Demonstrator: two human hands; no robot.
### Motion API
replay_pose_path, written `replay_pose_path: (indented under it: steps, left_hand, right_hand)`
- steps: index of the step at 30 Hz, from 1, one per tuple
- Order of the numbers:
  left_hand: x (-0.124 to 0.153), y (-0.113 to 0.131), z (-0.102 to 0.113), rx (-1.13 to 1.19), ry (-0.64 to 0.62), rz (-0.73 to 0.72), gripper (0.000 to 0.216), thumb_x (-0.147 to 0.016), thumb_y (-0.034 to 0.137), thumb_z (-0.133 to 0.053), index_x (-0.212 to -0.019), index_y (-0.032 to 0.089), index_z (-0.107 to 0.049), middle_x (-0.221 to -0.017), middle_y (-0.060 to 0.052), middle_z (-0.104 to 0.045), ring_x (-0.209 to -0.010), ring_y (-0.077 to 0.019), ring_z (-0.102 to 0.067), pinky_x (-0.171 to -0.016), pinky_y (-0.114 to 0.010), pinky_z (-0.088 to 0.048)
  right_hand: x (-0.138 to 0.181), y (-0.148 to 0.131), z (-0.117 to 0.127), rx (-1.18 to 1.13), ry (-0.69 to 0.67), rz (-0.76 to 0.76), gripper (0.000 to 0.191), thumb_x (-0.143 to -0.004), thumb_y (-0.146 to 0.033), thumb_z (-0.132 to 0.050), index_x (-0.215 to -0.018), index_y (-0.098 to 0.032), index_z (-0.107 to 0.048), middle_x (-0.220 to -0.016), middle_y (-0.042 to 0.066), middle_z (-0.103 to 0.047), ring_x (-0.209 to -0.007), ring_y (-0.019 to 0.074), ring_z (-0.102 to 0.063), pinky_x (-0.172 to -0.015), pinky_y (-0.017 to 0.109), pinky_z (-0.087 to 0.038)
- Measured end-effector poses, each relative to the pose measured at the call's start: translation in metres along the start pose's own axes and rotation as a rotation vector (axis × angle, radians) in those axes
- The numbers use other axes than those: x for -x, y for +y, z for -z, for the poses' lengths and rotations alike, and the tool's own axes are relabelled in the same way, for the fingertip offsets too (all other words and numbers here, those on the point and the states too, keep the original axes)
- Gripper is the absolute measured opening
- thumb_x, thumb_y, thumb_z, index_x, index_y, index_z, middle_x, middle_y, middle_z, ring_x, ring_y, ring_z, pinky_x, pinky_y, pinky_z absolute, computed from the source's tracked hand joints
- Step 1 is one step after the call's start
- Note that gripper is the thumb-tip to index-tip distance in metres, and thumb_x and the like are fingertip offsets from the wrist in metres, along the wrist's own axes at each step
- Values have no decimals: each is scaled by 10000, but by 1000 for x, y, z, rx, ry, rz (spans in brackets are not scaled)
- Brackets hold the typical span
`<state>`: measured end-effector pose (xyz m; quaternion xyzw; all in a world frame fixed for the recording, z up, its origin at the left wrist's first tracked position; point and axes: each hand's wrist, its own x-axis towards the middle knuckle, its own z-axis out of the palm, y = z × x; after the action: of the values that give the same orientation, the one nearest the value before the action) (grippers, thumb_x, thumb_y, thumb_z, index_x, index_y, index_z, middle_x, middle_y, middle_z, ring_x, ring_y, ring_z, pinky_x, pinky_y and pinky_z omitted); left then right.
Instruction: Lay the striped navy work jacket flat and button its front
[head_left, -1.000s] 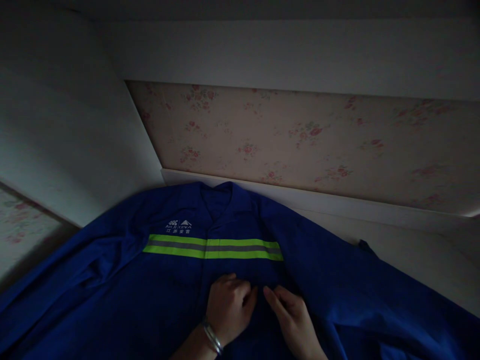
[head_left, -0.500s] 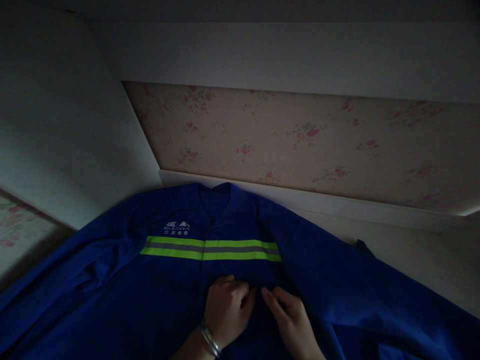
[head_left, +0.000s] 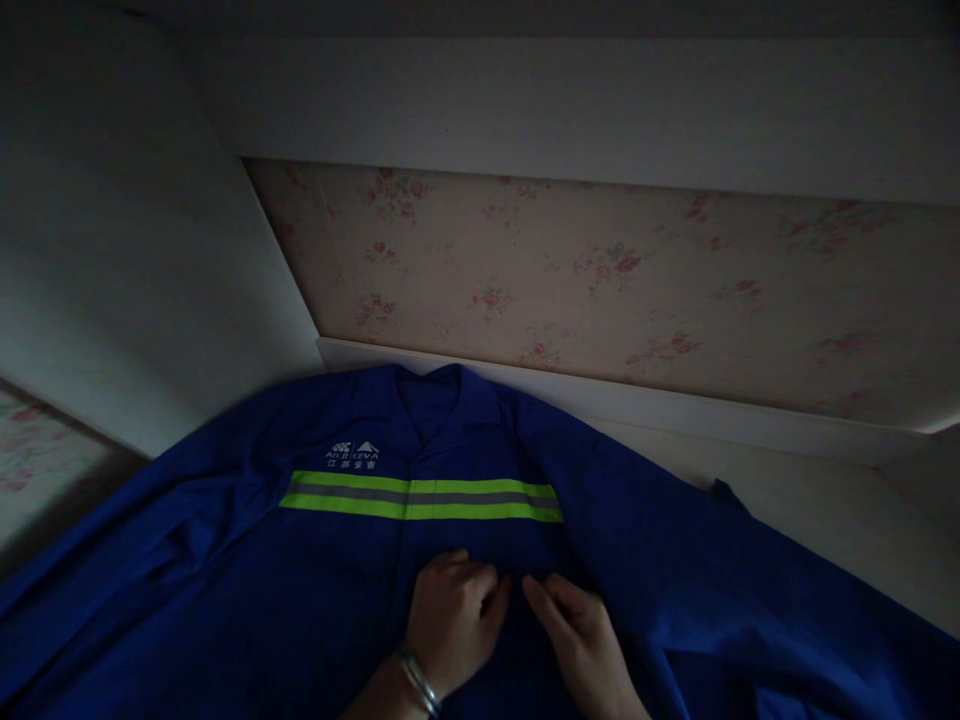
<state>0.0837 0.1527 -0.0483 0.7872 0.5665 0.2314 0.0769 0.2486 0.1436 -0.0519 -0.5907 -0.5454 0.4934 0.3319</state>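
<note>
A blue work jacket (head_left: pixel 300 570) lies spread front-up on a white surface, sleeves out to both sides. A yellow and grey reflective band (head_left: pixel 420 497) crosses its chest, with a small white logo (head_left: pixel 352 456) above it. My left hand (head_left: pixel 454 620), with a silver bracelet on the wrist, has its fingers curled and pinched on the jacket's front opening just below the band. My right hand (head_left: pixel 581 635) is beside it, fingers pressed together on the same fabric edge. What lies between the fingertips is too dark to make out.
A floral-papered wall panel (head_left: pixel 600 280) rises behind the jacket, with a plain white band (head_left: pixel 525 110) above it. A white side wall (head_left: pixel 112 280) closes the left. The white surface (head_left: pixel 825 500) shows to the right of the jacket. The room is dim.
Both hands and the jacket are almost as before; only the view has shifted very slightly.
</note>
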Motion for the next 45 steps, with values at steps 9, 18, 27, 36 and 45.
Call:
replay_pose_path:
  steps: [9,18,27,36,45]
  left_hand:
    - [1,1,2,5,1,-8,330,-892,213,-537,-567,228,-482,-513,39,-589,-520,-140,-550,-633,-317,-378]
    - [1,1,1,-9,0,-8,318,-883,205,-547,-572,231,-488,-528,33,-601,-541,-150,-562,-612,-319,-371]
    - [1,1,4,3,5,-12,321,-882,197,-541,-567,230,-484,-519,33,-594,-535,-147,-564,-606,-317,-371]
    - [1,0,2,19,-7,-3,336,-894,221,-536,-564,227,-479,-506,46,-583,-502,-136,-555,-685,-315,-423]
    - [1,0,2,8,-10,-2,322,-893,214,-533,-575,231,-491,-526,41,-598,-528,-146,-561,-641,-321,-399]
  right_hand:
    - [0,-4,1,-37,0,7,558,-822,-669,-516,-565,-220,-305,-583,-51,-241,-559,109,-217,-493,275,-224]
    - [1,0,0,-30,-1,12,556,-822,-666,-516,-564,-220,-309,-581,-50,-249,-561,109,-226,-498,277,-225]
    - [1,-3,0,-32,-12,3,567,-813,-689,-505,-565,-221,-303,-585,-49,-239,-565,110,-216,-491,274,-213]
    - [0,1,0,-37,-6,12,547,-830,-645,-528,-568,-219,-307,-587,-51,-237,-565,108,-208,-493,274,-219]
    - [0,2,0,-42,-12,15,546,-834,-646,-524,-572,-217,-311,-590,-52,-239,-567,108,-212,-493,272,-218]
